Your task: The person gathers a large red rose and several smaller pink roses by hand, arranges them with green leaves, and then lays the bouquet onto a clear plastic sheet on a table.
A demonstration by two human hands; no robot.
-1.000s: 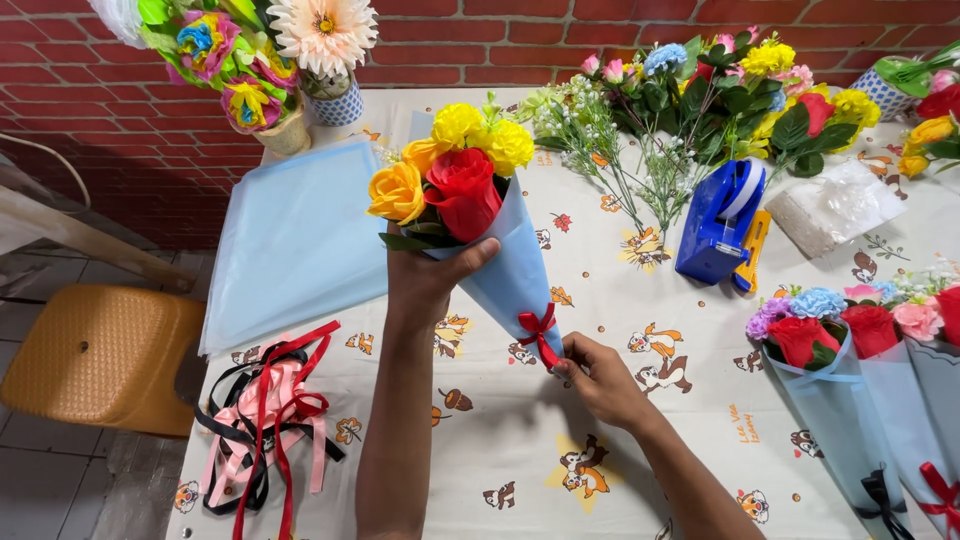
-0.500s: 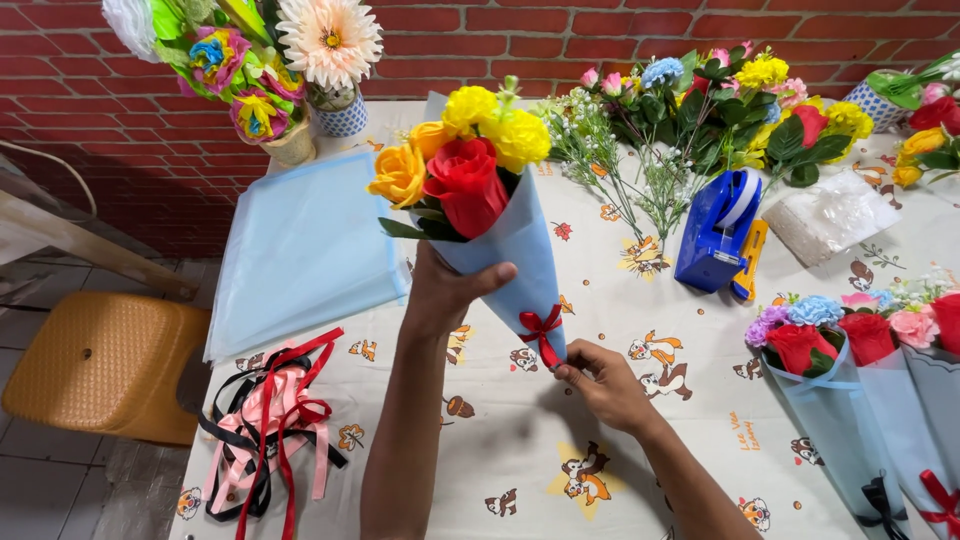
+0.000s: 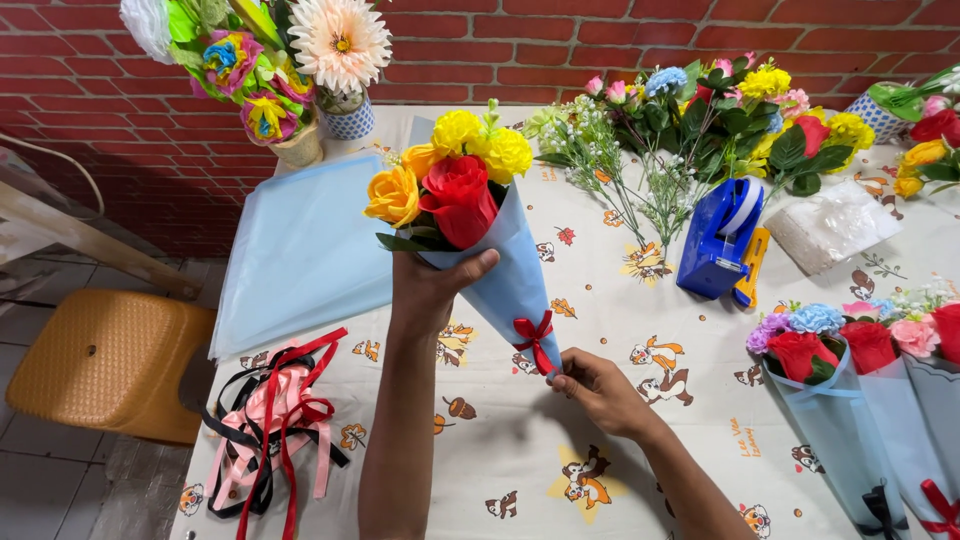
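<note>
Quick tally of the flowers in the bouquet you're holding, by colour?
In the bouquet held by the left hand, right hand at its tip:
Yellow flowers: 2
Orange rose: 1
Red rose: 1
Total: 4 showing

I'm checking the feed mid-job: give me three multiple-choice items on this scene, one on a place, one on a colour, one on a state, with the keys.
1. Where does the blue tape dispenser stand?
A. on the stool
B. on the table, on the side of the person's right hand
C. in the vase

2. What colour is the ribbon bow on the held bouquet?
A. red
B. black
C. white

3. How is the bouquet held?
A. lying flat on the table
B. lifted off the table, left hand around the cone, right hand at its tip
C. standing in a vase

Answers:
1 B, it stands on the tablecloth beside the loose flowers.
2 A, the bow near the cone's tip is red.
3 B, both hands grip it above the table.
</note>
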